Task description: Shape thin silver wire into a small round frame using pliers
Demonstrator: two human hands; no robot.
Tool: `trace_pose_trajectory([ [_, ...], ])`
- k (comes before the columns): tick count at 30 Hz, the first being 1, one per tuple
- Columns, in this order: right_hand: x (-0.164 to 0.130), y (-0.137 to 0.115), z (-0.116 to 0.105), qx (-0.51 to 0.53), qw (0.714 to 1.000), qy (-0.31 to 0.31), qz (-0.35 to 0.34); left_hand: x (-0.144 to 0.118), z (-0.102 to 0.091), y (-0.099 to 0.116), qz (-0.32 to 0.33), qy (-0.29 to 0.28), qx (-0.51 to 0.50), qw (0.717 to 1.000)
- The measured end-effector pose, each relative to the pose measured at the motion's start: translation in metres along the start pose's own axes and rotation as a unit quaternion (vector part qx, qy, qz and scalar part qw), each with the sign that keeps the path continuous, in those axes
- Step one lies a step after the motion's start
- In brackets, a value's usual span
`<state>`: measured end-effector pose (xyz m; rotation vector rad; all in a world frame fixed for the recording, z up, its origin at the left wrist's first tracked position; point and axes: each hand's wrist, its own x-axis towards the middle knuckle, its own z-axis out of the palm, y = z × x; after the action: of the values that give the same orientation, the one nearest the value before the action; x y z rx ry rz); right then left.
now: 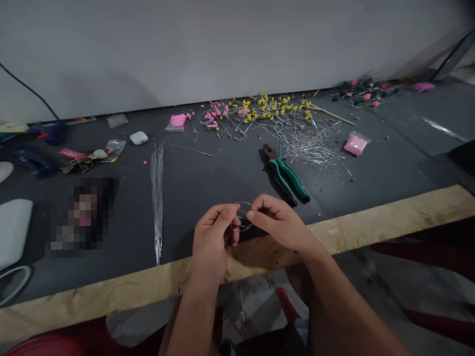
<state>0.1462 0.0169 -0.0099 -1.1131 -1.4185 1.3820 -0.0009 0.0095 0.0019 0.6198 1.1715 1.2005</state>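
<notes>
Both hands pinch a thin wire loop (243,217) just above the table (208,183) edge. The left hand (213,240) grips the loop's left side between thumb and forefinger; the right hand (278,222) grips its right side the same way. The loop's long axis runs left to right between them. Green-handled pliers (286,175) lie just beyond the loop, handles pointing toward the right hand.

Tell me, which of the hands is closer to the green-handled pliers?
Right. The right hand sits just below the green-handled metal pliers, nearly touching; the left hand is farther left, pinching the thin wire loop.
</notes>
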Motion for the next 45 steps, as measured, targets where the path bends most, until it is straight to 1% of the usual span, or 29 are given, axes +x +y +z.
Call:
trace_pose_trajectory([
  [2,-0.002,-0.002,0.001,0.016,1.0,0.001,-0.012,0.0,0.0,0.0,-0.016,-0.014,-0.031,0.999],
  [4,-0.002,-0.002,0.002,0.029,0.999,-0.002,-0.019,0.0,0.0,0.0,-0.019,-0.02,-0.048,0.998],
  [6,0.0,0.0,0.002,0.031,0.999,0.001,-0.017,0.0,0.001,-0.002,-0.004,-0.009,-0.045,0.999],
  [9,0.004,0.004,0.003,0.035,0.999,0.025,-0.01,-0.001,0.003,-0.006,0.043,0.025,-0.016,0.999],
  [13,0.007,0.007,0.006,0.073,0.995,0.067,0.02,-0.001,0.003,-0.01,0.086,0.048,0.027,0.995],
  [16,0.008,0.009,0.008,0.11,0.988,0.093,0.052,0.0,0.003,-0.012,0.095,0.052,0.042,0.993],
  [20,0.008,0.011,0.01,0.14,0.98,0.124,0.071,0.001,0.003,-0.012,0.1,0.054,0.045,0.993],
  [25,0.008,0.011,0.013,0.18,0.973,0.124,0.078,0.003,0.003,-0.013,0.107,0.054,0.04,0.992],
  [30,0.008,0.01,0.011,0.149,0.979,0.109,0.087,0.004,0.002,-0.015,0.124,0.057,0.055,0.989],
  [34,0.008,0.008,0.01,0.155,0.978,0.103,0.093,0.004,0.001,-0.016,0.132,0.054,0.064,0.988],
  [41,0.009,0.009,0.009,0.21,0.967,0.096,0.107,0.003,0.002,-0.015,0.141,0.05,0.069,0.986],
  [45,0.009,0.009,0.012,0.234,0.961,0.113,0.1,0.003,0.002,-0.015,0.141,0.047,0.057,0.987],
])
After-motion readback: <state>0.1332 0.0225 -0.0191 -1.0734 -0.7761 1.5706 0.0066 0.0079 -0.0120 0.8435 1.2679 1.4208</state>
